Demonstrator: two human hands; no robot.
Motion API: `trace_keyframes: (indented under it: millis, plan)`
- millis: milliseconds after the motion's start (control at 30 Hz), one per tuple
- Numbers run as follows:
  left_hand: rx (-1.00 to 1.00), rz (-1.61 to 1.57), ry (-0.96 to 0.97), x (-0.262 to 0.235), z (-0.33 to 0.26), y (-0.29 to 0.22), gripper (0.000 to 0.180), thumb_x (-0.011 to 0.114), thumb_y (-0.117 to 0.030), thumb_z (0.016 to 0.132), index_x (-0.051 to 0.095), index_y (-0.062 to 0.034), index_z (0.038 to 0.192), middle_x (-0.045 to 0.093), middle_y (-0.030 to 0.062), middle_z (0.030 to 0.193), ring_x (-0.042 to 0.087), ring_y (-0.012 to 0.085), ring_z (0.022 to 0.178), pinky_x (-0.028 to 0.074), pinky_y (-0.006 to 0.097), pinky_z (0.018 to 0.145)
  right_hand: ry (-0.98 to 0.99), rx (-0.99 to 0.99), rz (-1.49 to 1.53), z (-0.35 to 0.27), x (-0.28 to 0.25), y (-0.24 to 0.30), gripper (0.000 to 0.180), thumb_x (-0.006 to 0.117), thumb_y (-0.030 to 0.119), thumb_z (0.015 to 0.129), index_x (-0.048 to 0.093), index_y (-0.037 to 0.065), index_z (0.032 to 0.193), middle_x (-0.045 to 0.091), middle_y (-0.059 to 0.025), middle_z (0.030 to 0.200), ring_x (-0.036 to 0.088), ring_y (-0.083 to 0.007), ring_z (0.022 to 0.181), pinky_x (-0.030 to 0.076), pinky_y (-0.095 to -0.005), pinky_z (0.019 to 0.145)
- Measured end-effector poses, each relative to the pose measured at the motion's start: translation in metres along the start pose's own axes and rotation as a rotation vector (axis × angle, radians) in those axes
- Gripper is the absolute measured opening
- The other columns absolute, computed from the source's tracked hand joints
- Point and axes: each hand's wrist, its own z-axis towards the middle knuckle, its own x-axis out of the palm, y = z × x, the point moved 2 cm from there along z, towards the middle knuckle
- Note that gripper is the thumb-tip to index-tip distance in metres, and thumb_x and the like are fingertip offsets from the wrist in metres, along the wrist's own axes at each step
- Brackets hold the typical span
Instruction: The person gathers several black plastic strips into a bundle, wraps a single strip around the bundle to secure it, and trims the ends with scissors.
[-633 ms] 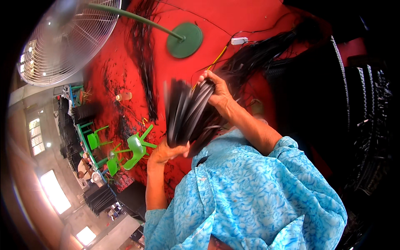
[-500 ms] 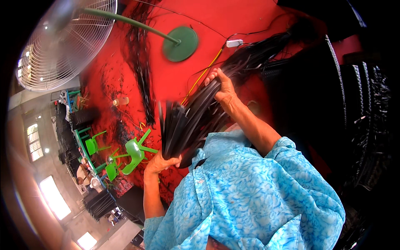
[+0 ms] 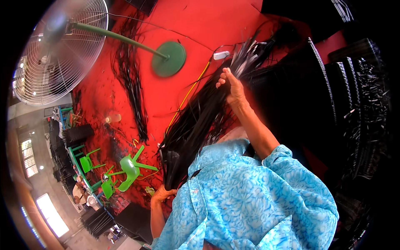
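A long bundle of flat black strips point(image 3: 196, 121) lies slantwise over the red floor in front of me. Down at its near lower end, my left hand point(image 3: 163, 193) is closed on the strips, thumb across them. My right hand point(image 3: 233, 89) is farther up the bundle with its fingers curled round strips; part of its grip is hidden. Beyond that hand the strips fan out, and their far ends point(image 3: 252, 52) catch the light. Short strip ends point(image 3: 171, 160) stick up near my left hand.
A fan point(image 3: 58, 50) on a green round base point(image 3: 168, 58) stands at the far left. Another black strip bundle point(image 3: 131, 83) lies left of a yellow cord point(image 3: 187, 95). Green plastic chairs point(image 3: 130, 168) are at left. Dark stacked pieces point(image 3: 350, 91) fill the right.
My left hand has moved down, and my right hand slightly right and down. The strips between them have straightened and stretched out; their far ends now spread past my right hand.
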Motion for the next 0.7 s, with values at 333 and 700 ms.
trace_keyframes:
  millis: [333,700]
  plan:
    - [-0.070,-0.048,0.029,-0.002,0.029,0.076,0.019,0.070,-0.019,0.065,0.059,-0.0050,0.073,0.054,-0.0006,0.059,0.043,0.0066,0.042,0.031,0.020,0.038,0.153,-0.072,-0.176,-0.011,0.024,0.035,0.023,0.058,0.026,0.081,0.048,0.006,0.088,0.043,0.0005,0.068,0.042,-0.0090,0.054,0.037,-0.0241,0.051]
    - [0.151,-0.056,-0.062,0.018,-0.007,-0.079,0.020,0.063,-0.026,0.066,0.060,-0.0065,0.070,0.058,-0.0001,0.065,0.044,0.0062,0.044,0.033,0.020,0.041,-0.073,0.020,-0.279,0.041,0.043,0.072,0.028,0.058,0.030,0.080,0.051,0.005,0.090,0.051,-0.0060,0.069,0.051,-0.0167,0.061,0.045,-0.0301,0.061]
